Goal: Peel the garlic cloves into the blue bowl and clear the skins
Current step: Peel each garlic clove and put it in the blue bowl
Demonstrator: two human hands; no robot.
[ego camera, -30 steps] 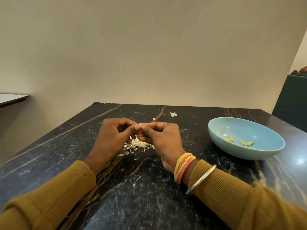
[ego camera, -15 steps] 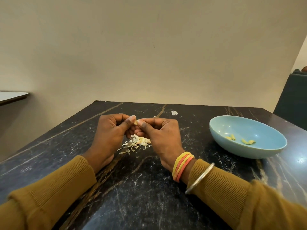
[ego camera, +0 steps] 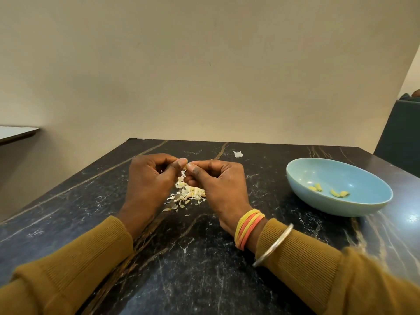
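**A:** What can't we make out?

**B:** The small pale garlic clove (ego camera: 186, 165). Only its tip shows between our thumbs, above the middle of the black marble desk (ego camera: 204, 269). A strip of skin hangs from it.

**A:** And our hands?

**B:** Both are curled tight. Our left hand (ego camera: 147, 180) and right hand (ego camera: 218, 185) pinch the clove between thumb and fingertips, and the thumbs almost touch.

**A:** What do we count?

**B:** One heap of papery white skins (ego camera: 188, 193) lies on the desk directly under our hands. One stray skin scrap (ego camera: 238, 153) lies near the far edge. One shallow light-blue bowl (ego camera: 329, 173) sits by the right edge, well apart from the heap. In it are what we take for four yellowish peeled cloves (ego camera: 334, 193), in two pairs.
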